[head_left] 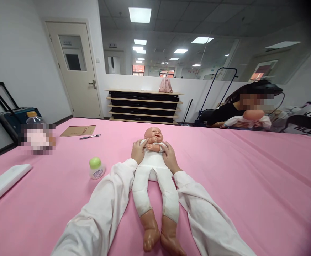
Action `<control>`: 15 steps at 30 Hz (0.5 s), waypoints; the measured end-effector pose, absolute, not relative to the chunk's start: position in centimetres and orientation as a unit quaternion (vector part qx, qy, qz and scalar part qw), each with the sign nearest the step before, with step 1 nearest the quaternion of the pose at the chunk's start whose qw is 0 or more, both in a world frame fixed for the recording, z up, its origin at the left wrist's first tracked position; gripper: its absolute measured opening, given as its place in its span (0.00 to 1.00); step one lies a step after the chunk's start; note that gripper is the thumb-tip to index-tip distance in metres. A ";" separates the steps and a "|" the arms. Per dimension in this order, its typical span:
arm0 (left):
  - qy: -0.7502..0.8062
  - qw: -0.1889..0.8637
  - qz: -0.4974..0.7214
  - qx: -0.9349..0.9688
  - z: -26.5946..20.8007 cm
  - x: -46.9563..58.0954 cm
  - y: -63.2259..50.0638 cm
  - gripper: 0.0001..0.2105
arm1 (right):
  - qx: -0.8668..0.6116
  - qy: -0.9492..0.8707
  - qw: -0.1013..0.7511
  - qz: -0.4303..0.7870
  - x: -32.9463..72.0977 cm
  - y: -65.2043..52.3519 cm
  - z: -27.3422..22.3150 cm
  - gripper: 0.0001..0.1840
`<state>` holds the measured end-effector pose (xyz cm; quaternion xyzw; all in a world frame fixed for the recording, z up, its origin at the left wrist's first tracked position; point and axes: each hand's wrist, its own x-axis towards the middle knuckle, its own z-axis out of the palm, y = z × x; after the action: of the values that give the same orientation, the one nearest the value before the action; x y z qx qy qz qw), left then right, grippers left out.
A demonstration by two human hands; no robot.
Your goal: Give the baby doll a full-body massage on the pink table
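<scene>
A baby doll (155, 158) lies on its back in the middle of the pink-covered table, head away from me and bare feet toward me. Its body is white and its forearms are bent over the chest. My left hand (138, 152) grips the doll at the upper arm on the left side, fingers near its shoulder. On the opposite side my right hand (170, 157) holds the other upper arm in the same way. The doll's hands lie between mine, close under its chin. My thumbs are partly hidden.
A green-lidded jar (96, 169) stands left of my left forearm. Farther left are a white oblong case (6, 183), a bottle (36, 133), a brown notebook (78, 131) and a pen (90, 136). Beyond the table's far right edge, another person (225, 113) holds a second doll (254, 115).
</scene>
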<state>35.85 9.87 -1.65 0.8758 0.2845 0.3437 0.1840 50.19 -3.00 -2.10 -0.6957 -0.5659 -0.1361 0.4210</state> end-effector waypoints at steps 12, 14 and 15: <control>0.272 0.220 0.418 0.839 -2.7 35.8 10.5 0.28 | -0.671 -0.521 0.502 -0.161 49.7 -3.5 -2.2 0.23; 0.296 0.284 0.453 0.791 -2.9 35.8 10.8 0.27 | -0.684 -0.452 0.550 -0.160 50.2 -3.4 -2.5 0.26; 0.318 0.323 0.470 0.758 -3.0 35.8 11.1 0.28 | -0.688 -0.405 0.581 -0.155 50.6 -3.5 -2.7 0.28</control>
<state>35.80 11.08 -3.04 0.7576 0.3178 0.4697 0.3231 50.59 -3.48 -2.70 -0.6884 -0.4052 -0.1548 0.5814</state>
